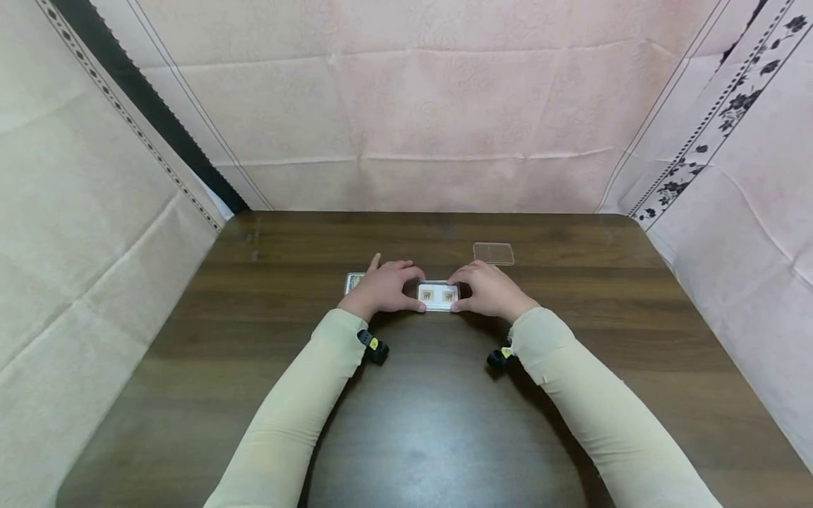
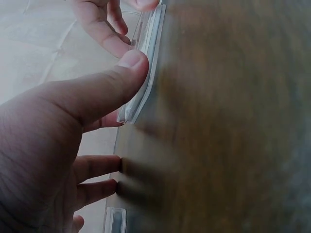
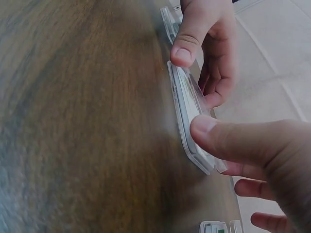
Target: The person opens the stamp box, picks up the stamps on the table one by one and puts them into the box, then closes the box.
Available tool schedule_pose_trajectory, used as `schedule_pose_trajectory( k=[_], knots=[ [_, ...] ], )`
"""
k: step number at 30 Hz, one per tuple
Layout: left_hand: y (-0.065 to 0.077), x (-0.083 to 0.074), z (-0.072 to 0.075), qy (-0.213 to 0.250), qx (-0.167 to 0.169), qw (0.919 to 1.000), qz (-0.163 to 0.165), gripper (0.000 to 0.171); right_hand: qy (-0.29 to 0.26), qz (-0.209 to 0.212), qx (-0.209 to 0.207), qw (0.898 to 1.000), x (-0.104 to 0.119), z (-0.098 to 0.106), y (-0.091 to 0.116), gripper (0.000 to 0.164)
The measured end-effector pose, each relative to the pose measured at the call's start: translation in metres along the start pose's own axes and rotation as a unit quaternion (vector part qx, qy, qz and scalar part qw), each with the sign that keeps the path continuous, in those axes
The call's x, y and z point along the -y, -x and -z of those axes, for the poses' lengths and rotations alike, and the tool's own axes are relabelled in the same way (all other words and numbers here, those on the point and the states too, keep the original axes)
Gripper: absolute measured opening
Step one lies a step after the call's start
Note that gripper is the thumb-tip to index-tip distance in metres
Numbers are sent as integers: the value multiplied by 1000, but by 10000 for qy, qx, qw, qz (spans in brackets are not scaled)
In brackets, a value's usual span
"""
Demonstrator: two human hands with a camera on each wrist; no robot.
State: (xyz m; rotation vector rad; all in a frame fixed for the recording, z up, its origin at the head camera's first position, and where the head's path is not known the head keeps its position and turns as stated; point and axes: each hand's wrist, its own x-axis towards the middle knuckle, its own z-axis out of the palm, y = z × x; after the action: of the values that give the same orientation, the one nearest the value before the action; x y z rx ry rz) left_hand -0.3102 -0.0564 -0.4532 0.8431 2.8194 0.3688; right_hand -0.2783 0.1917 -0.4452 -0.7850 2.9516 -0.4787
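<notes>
A small clear plastic case (image 1: 438,296) with a white insert and two small gold-coloured pieces lies between both hands. My left hand (image 1: 388,288) pinches its left end, thumb along the near edge and index finger at the far edge. At the right end, my right hand (image 1: 488,291) grips it the same way. In the right wrist view the clear case (image 3: 184,109) shows edge-on close over the tabletop, both thumbs on its near side. The left wrist view shows the left thumb (image 2: 133,63) pressed on the case's side, with other fingertips down near the table.
A second case (image 1: 353,281) lies partly hidden behind the left hand. Beyond the right hand rests a transparent rectangular plastic piece (image 1: 493,254). The brown wooden table (image 1: 406,423) reaches back to a pale cloth wall (image 1: 413,127). A dark wrist camera (image 1: 375,348) sits at each cuff.
</notes>
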Motion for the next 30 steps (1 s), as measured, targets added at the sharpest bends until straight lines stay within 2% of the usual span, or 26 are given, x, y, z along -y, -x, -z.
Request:
schedule_pose_trajectory(
  k=[9, 17, 23, 30],
  knots=[
    [2, 1, -2, -58, 14, 10000, -31, 58, 20, -7, 47, 10000, 2, -3, 1, 47],
    [2, -3, -2, -118, -45, 9999, 73, 54, 202, 0, -11, 9998, 4, -4, 2, 47],
    [4, -8, -1, -2, -10, 9998, 219, 52, 513, -43, 78, 9986, 10, -3, 4, 48],
    [4, -10, -1, -84, -8, 9995, 308, 54, 912, -190, 268, 9953, 17, -1, 4, 49]
  ],
)
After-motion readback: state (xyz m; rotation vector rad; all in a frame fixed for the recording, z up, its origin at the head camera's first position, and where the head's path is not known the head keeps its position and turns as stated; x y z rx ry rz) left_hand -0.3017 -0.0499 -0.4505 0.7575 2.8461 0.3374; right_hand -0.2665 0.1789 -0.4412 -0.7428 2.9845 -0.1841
